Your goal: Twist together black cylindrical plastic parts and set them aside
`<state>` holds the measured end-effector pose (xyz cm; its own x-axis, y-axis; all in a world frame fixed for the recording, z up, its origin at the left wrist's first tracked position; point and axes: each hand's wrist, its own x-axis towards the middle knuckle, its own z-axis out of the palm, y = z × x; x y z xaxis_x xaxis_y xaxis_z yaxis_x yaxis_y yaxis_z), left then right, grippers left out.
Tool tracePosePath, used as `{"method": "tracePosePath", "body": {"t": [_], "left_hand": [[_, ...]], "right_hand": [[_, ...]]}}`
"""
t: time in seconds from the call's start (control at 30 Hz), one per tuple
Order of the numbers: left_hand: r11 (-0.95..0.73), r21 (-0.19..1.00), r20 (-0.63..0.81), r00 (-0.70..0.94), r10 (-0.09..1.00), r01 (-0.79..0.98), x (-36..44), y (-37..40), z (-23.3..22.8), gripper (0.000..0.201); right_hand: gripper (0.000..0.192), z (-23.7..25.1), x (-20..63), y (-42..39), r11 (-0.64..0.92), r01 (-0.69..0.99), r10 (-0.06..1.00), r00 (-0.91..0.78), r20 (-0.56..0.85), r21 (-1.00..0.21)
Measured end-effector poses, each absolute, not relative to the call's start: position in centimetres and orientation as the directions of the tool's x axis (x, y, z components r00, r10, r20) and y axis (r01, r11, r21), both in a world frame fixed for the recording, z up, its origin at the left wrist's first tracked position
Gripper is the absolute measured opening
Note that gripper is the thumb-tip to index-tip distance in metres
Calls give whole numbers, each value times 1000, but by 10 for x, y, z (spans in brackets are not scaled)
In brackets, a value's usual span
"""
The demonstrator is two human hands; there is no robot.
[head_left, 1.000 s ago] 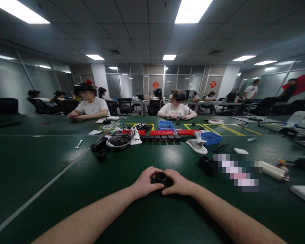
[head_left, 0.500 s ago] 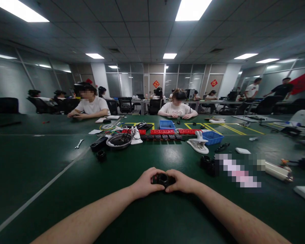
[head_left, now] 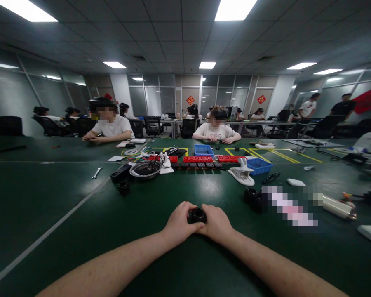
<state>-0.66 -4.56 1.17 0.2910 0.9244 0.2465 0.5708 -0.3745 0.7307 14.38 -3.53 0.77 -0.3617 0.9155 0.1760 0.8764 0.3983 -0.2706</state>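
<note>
Between my two hands is a small black object [head_left: 199, 215] with a round, ring-shaped opening facing up. It looks camera-like, but its exact kind is unclear. My left hand [head_left: 179, 221] wraps its left side, thumb across the near edge. Around the right side curls my right hand [head_left: 218, 222], covering most of that end, with its thumb close to the left thumb. Both hands are low over the green table [head_left: 136, 264]. Black cylindrical pieces lie apart from them: one [head_left: 123, 188] to the left and a pair [head_left: 252, 198] to the right.
Farther back are a metal bowl [head_left: 145, 169] with cables, red socket strips [head_left: 198, 159], a white clamp base [head_left: 243, 175] and blue bins [head_left: 259, 166]. A wrench [head_left: 97, 173] lies left; a beige cylinder [head_left: 337, 207] lies right. Two people sit across the table.
My right hand has closed farther over the black object's right side, hiding more of it. The thumbs have come together at the near edge, and the ring now faces slightly differently.
</note>
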Motion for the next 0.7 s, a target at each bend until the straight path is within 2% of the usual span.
{"method": "tracePosePath", "body": {"t": [0.07, 0.1, 0.2, 0.27, 0.37, 0.7], "left_hand": [[-396, 736, 254, 319, 913, 549, -9, -44, 12, 35], [-413, 738, 256, 345, 903, 534, -10, -42, 13, 35], [-463, 737, 244, 446, 861, 492, -16, -36, 14, 36], [-486, 737, 233, 498, 835, 470, -18, -32, 15, 37], [-492, 749, 218, 536, 815, 444, -21, -29, 15, 39], [-460, 787, 200, 535, 821, 411, -20, -29, 15, 39]], "right_hand": [[40, 8, 144, -35, 428, 866, 900, -382, 210, -258], [43, 8, 145, -34, 465, 837, 883, -414, 222, -290], [54, 10, 156, -26, 585, 659, 798, -572, 191, -472], [51, 13, 164, -19, 603, 543, 730, -671, 130, -585], [37, 18, 173, -13, 557, 459, 667, -743, 44, -692], [29, 15, 174, -11, 433, 440, 711, -703, -3, -787]]}}
